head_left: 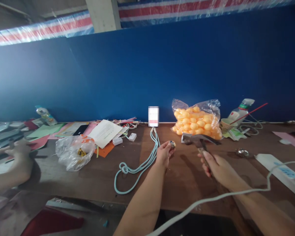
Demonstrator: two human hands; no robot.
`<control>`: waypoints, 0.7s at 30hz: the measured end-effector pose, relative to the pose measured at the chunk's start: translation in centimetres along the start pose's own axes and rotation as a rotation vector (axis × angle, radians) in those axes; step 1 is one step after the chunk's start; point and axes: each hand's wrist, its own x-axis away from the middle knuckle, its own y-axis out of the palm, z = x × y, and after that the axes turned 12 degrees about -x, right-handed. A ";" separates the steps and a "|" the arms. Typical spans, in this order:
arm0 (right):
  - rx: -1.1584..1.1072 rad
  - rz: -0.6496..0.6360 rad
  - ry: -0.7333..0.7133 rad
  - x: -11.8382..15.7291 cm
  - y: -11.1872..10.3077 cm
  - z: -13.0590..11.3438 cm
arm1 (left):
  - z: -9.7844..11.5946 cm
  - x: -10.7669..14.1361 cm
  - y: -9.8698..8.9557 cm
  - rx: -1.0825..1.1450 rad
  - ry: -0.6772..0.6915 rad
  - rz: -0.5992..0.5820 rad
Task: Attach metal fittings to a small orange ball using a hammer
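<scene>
Two closed grips: in the left hand (164,154), above the brown table (178,193), a small, rounded, shiny silvery-gold object (172,144); in the right hand (217,166), a dull, dark-headed claw hammer (200,141).

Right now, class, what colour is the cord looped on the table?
Light blue; it shows best in the head view, where the cord lies.

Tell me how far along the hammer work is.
Done: the right hand has the hammer gripped. In hand: the left hand holds a small shiny piece, apart from the hammer. Probably left: working that piece. Another shiny piece lies near the power strip; whether it is finished, I cannot tell.
</scene>
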 end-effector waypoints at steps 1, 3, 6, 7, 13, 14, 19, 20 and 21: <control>-0.024 -0.019 -0.014 0.2 1.1 -0.5 | 0.0 0.0 0.0 0.005 0.003 0.005; -0.012 -0.046 -0.040 0.5 2.9 -0.9 | -0.1 -0.1 -0.1 0.006 0.015 0.009; 0.087 -0.037 -0.106 0.5 4.7 -0.5 | -0.4 -0.3 -0.1 -0.006 0.035 -0.008; 0.127 -0.032 -0.136 0.3 4.9 -0.2 | -0.5 -0.4 -0.1 -0.007 0.037 -0.009; 0.299 -0.021 -0.218 -0.1 5.0 0.3 | -0.7 -0.6 -0.1 0.015 -0.007 0.045; 0.311 -0.016 -0.226 -0.1 4.9 0.2 | -0.6 -0.5 -0.1 0.022 0.001 0.041; 0.354 -0.013 -0.271 0.5 4.7 -0.2 | -0.3 -0.3 -0.1 0.020 0.010 0.067; 0.366 -0.018 -0.277 0.5 4.8 -0.2 | -0.3 -0.3 -0.1 0.016 0.004 0.062; 0.376 -0.023 -0.283 0.6 4.9 -0.2 | -0.3 -0.3 -0.1 0.014 -0.003 0.054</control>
